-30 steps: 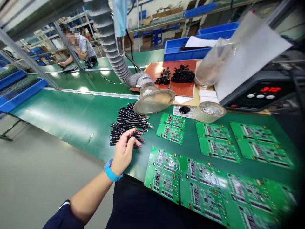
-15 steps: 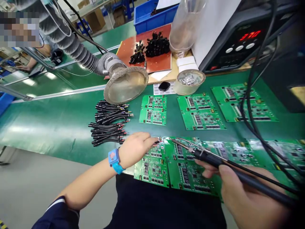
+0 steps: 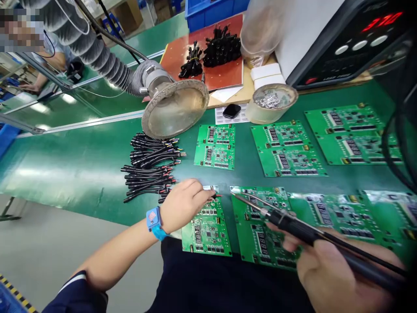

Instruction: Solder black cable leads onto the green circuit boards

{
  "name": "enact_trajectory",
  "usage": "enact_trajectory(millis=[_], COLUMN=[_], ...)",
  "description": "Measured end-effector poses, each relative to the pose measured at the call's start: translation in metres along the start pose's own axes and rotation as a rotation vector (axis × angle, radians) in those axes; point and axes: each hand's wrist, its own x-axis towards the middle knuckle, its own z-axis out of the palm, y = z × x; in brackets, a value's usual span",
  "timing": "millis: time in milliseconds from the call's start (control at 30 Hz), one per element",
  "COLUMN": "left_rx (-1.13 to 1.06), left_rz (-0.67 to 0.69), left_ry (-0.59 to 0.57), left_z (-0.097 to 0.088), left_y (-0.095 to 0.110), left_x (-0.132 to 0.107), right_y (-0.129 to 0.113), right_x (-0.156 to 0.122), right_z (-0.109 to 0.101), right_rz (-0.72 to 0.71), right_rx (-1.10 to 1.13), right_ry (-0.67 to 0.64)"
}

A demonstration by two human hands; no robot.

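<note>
Hiding circuit board (image 3: 206, 232) end: left hand (image 3: 182, 206)

Quick count from this station: seven green circuit boards (image 3: 215, 147) on the desk (image 3: 81, 174), four up front and three behind, with the far-right one partly cut off. Two black clumps of connectors (image 3: 221, 48) sit on one red mat (image 3: 169, 61). Also one heap of black wire leads (image 3: 150, 161), one soldering iron (image 3: 289, 228), one blue wrist strap (image 3: 153, 222), plus two hands, left hand (image 3: 184, 205) and right hand (image 3: 325, 269).
</note>
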Motion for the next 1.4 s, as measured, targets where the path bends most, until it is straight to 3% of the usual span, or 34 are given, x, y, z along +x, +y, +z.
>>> enact_trajectory(millis=[200,367,567,1000,1400], left_rx=[-0.093,-0.116,-0.106,-0.032,-0.007], left_rz=[-0.034,-0.050,-0.082,-0.065,-0.079], left_ry=[-0.024,-0.054,0.019,0.038,0.002], left_z=[0.002,0.003,0.005,0.007,0.006], left_y=[-0.001,-0.001,0.003,0.006,0.007], left_x=[-0.001,-0.001,-0.002,-0.002,-0.001], right_y=[-0.013,-0.016,-0.012,-0.015,-0.007], right_x=[-0.007,-0.005,0.000,0.003,-0.002], right_z=[0.010,0.011,0.010,0.012,0.009], right_rz=[0.054,-0.028,-0.176,-0.233,-0.269], right_rx=[-0.103,-0.176,-0.216,-0.324,-0.252], right_ry=[0.001,-0.069,-0.192,-0.188,-0.190])
